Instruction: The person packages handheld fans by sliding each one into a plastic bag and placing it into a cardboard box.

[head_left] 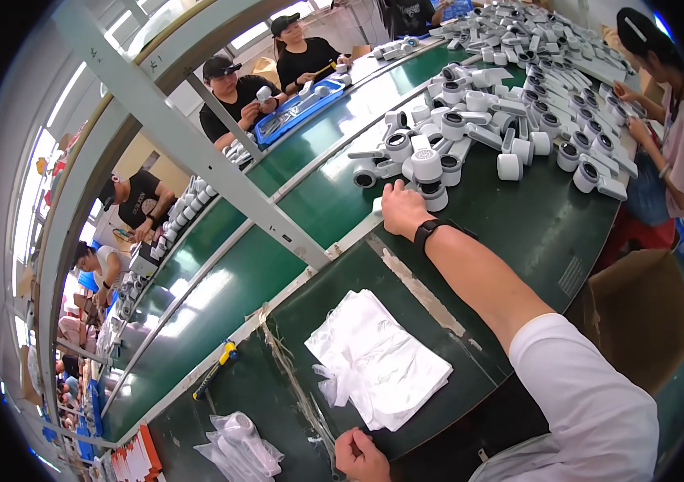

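My right hand (pixel 403 207) reaches out to the near edge of a big heap of white hair dryers (pixel 510 120). Its fingers are curled around a white hair dryer (pixel 433 195), whose handle is mostly covered by the hand. At the lower edge, my left hand (pixel 360 456) is loosely closed by the front of the table, and nothing shows between its fingers. Between both hands lies a stack of thin white plastic bags (pixel 378 361). Left of that, a bagged white hair dryer (pixel 244 440) rests on the green table.
A yellow-and-black utility knife (pixel 215 371) lies by the table's raised edge. A slanting grey post (pixel 221 173) rises beside a green conveyor (pixel 213 297). Co-workers sit across and at right; one has a blue tray (pixel 300 111). An open cardboard box (pixel 639 309) stands low right.
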A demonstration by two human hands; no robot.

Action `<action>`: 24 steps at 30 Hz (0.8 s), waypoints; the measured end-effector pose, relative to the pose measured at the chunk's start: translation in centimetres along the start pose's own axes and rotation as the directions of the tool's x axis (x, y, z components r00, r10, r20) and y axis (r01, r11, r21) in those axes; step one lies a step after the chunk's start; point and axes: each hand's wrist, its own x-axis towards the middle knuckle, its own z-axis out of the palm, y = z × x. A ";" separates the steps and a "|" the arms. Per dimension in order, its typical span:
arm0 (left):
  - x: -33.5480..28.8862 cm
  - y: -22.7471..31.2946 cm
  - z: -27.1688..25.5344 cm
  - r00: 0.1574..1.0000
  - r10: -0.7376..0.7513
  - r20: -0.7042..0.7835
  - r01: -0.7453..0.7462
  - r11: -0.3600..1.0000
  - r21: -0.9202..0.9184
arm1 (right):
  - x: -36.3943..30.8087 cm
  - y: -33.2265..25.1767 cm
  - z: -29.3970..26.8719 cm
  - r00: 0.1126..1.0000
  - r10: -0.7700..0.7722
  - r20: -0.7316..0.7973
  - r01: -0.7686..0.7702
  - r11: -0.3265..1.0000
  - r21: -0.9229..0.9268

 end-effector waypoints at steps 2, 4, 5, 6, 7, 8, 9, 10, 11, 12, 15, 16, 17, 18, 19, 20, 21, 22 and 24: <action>-0.2 -1.1 0.4 0.999 -0.043 0.013 0.043 0.999 0.003 | -1.6 -0.4 -0.7 0.993 -0.105 0.053 0.108 0.993 -0.051; -0.6 -2.7 1.2 0.994 -0.105 -0.021 0.098 0.971 -0.218 | -3.1 -0.5 -0.2 0.990 -0.128 0.065 0.133 0.988 -0.076; -0.5 -2.4 1.4 0.992 -0.124 0.000 0.120 0.961 -0.249 | -4.1 0.2 -0.2 0.983 -0.176 0.050 0.180 0.978 -0.101; -0.5 -2.6 1.4 0.992 -0.123 -0.002 0.119 0.961 -0.251 | -5.0 0.7 -0.4 0.973 -0.228 0.032 0.230 0.965 -0.123; -0.5 -3.1 1.5 0.996 -0.090 -0.007 0.086 0.973 -0.216 | -6.3 0.8 -1.2 0.971 -0.236 0.046 0.239 0.968 -0.082; -0.5 -3.5 1.5 0.998 -0.055 -0.010 0.052 0.982 -0.180 | -7.3 1.5 -1.0 0.965 -0.264 -0.002 0.262 0.960 -0.096; -0.4 -3.4 1.6 0.999 -0.039 -0.003 0.038 0.977 -0.211 | -8.6 2.2 -1.6 0.955 -0.296 -0.031 0.294 0.954 -0.066; -0.3 -3.3 1.4 0.999 -0.044 -0.013 0.040 0.978 -0.206 | -9.8 2.5 -2.3 0.941 -0.332 -0.061 0.331 0.943 -0.035; -0.1 -3.0 1.3 0.995 -0.095 0.007 0.094 0.956 -0.278 | -11.1 2.8 -2.6 0.939 -0.331 -0.090 0.329 0.944 -0.036; 0.0 -2.5 1.3 0.990 -0.138 0.040 0.143 0.924 -0.354 | -12.3 4.2 -2.7 0.932 -0.349 -0.096 0.352 0.936 0.015; 0.3 -1.4 0.5 0.987 -0.161 0.030 0.159 0.901 -0.403 | -15.7 6.0 -4.0 0.942 -0.328 0.067 0.322 0.942 0.096; 0.7 -0.5 0.3 0.994 -0.113 -0.007 0.101 0.915 -0.390 | -16.6 6.6 -4.1 0.945 -0.310 0.106 0.298 0.948 0.112; 1.0 0.8 -0.1 0.997 -0.069 -0.021 0.056 0.921 -0.385 | -17.1 7.1 -4.4 0.948 -0.293 0.124 0.270 0.947 0.173; 1.5 3.0 -0.5 0.997 -0.070 -0.015 0.059 0.922 -0.383 | -17.9 7.0 -5.0 0.949 -0.289 0.129 0.265 0.948 0.175; 2.3 5.5 -0.7 0.986 0.165 0.012 -0.153 0.940 -0.304 | -18.6 6.8 -5.8 0.983 -0.151 0.102 0.127 0.969 0.214; 3.0 7.4 -0.5 0.921 0.387 0.051 -0.367 0.902 -0.227 | -18.9 6.4 -6.4 0.997 -0.017 0.078 -0.004 0.966 0.259; 3.8 8.8 0.4 0.920 0.390 0.050 -0.369 0.900 -0.232 | -19.0 6.6 -6.5 0.997 -0.014 0.075 -0.006 0.967 0.256; 4.5 9.6 1.4 0.839 0.524 0.149 -0.506 0.851 -0.141 | -18.8 6.5 -5.9 0.994 0.054 0.091 -0.075 0.968 0.238; 4.8 9.3 2.7 0.731 0.631 0.258 -0.639 0.766 -0.064 | -18.7 6.8 -5.3 0.987 0.122 0.104 -0.143 0.964 0.222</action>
